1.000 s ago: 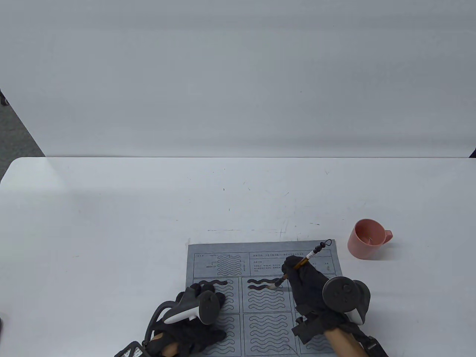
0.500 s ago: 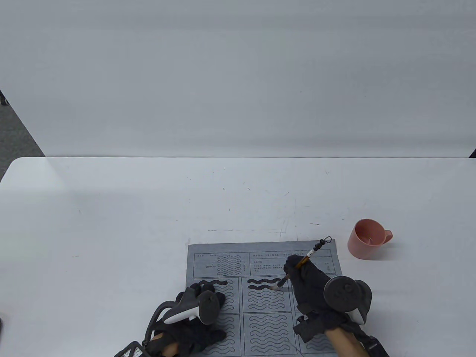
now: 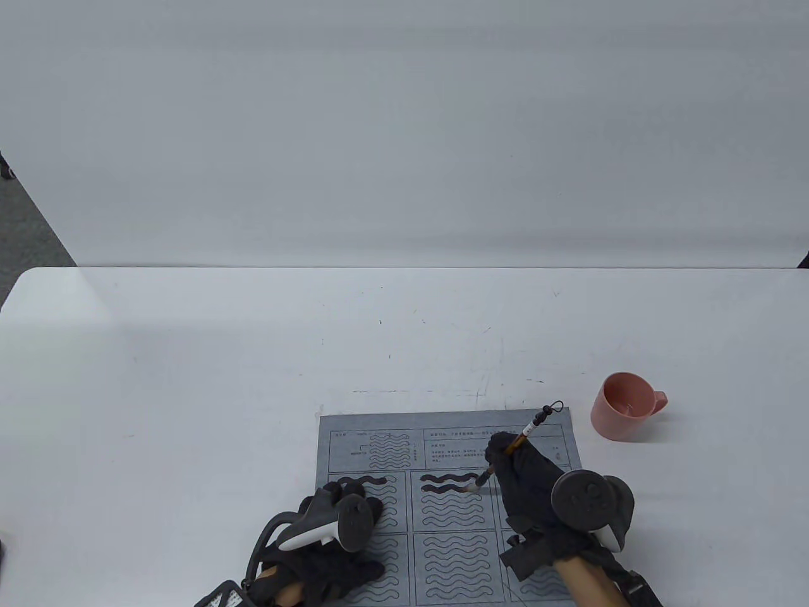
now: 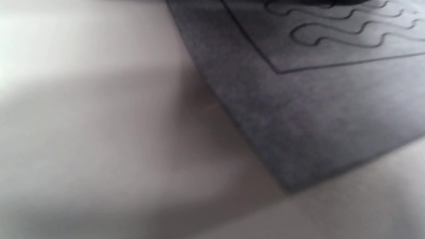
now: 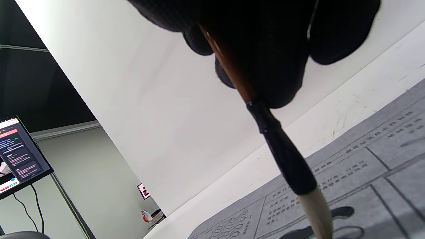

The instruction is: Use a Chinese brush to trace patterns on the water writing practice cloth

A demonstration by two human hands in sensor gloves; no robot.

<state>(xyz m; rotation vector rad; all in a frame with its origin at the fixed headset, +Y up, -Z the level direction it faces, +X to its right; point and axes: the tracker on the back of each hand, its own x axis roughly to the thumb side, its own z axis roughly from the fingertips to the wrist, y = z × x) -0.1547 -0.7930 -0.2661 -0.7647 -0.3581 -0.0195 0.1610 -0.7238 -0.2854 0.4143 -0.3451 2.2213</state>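
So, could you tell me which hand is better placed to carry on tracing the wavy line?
Right. The right hand grips the brush, bristles on the cloth; the left hand rests on the cloth.

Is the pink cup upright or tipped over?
Upright. In the table view the pink cup stands on its base on the table, open mouth up, handle to the right. Whether it holds water cannot be told.

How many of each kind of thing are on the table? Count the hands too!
Writing cloth: 1
Brush: 1
Pink cup: 1
Left hand: 1
Right hand: 1
Total: 5
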